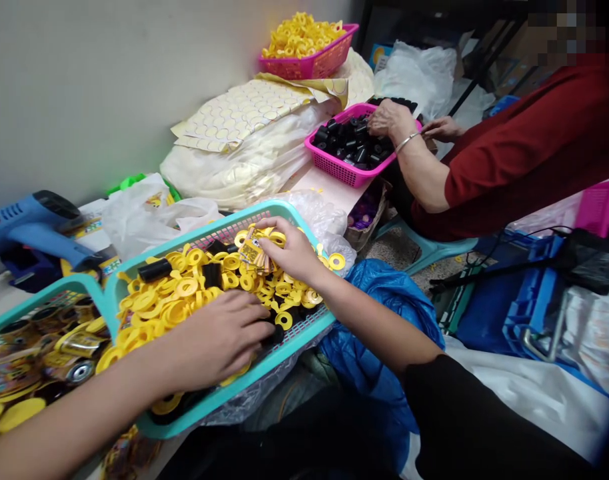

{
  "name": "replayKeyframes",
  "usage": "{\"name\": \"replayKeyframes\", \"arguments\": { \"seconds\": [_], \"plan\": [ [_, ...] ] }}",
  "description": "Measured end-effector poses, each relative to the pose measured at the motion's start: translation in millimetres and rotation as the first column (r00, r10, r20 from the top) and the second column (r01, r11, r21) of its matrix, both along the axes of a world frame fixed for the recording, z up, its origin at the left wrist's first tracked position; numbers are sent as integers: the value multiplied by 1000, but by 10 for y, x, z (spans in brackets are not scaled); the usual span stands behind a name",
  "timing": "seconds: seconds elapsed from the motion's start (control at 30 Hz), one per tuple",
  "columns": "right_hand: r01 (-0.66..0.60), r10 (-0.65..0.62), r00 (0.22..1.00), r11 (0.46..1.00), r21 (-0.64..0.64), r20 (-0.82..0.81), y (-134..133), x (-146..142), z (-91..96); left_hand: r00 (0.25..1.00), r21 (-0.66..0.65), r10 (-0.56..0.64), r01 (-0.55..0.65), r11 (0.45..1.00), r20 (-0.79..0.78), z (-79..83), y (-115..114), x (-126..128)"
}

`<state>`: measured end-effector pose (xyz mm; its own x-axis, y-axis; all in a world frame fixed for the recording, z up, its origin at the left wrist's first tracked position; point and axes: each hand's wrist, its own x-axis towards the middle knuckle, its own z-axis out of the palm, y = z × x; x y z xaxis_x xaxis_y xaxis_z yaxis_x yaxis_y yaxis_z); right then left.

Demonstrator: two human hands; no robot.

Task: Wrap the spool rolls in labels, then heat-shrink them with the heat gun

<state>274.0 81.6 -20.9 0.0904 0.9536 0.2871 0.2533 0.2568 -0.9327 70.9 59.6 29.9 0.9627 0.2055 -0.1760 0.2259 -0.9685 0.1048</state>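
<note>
A teal basket (289, 212) in front of me holds several yellow plastic rings (184, 293) and a few black cylinders (154, 269). My left hand (219, 337) reaches into its near side, palm down, fingers curled over black parts among the rings; what it grips is hidden. My right hand (289, 253) is over the middle of the basket, fingers pinched on a small gold printed piece (252, 251).
A second teal basket (39, 293) at left holds gold-wrapped items. A blue heat gun (34, 223) lies behind it. Across from me a person in a red sleeve (524, 147) reaches into a pink basket (342, 170) of black cylinders. Another pink basket (319, 63) holds yellow rings.
</note>
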Motion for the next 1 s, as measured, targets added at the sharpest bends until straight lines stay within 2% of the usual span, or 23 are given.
{"name": "replayKeyframes", "arguments": {
  "seconds": [0.07,0.17,0.33,0.43,0.53,0.63,0.77,0.9,1.0],
  "plan": [
    [7,-7,1000,1000,14,-1,1,0,-3,996,-62,32,-37,997,-86,-51,-54,126],
    [4,-3,1000,1000,15,-18,1,6,-11,985,-1,107,-108,994,-136,-74,72,147],
    [7,-7,1000,1000,12,0,-3,18,-7,995,183,90,-81,980,-39,23,402,-6],
    [10,-11,1000,1000,9,9,-3,18,-3,999,224,39,-43,974,19,37,380,6],
    [10,-10,1000,1000,14,9,0,14,-8,1000,109,-6,8,994,-16,-30,195,112],
    [13,-13,1000,999,29,-4,-1,12,-8,995,-12,9,-11,1000,-94,-114,53,203],
    [12,-12,1000,1000,25,-8,-10,21,12,978,-46,53,-64,997,-200,-92,108,182],
    [3,-3,1000,1000,5,-2,-8,28,18,979,-107,41,-63,992,-199,12,203,110],
    [-4,4,1000,1000,3,-24,1,26,7,969,-33,111,-122,992,-223,-4,194,161]
  ]
}}
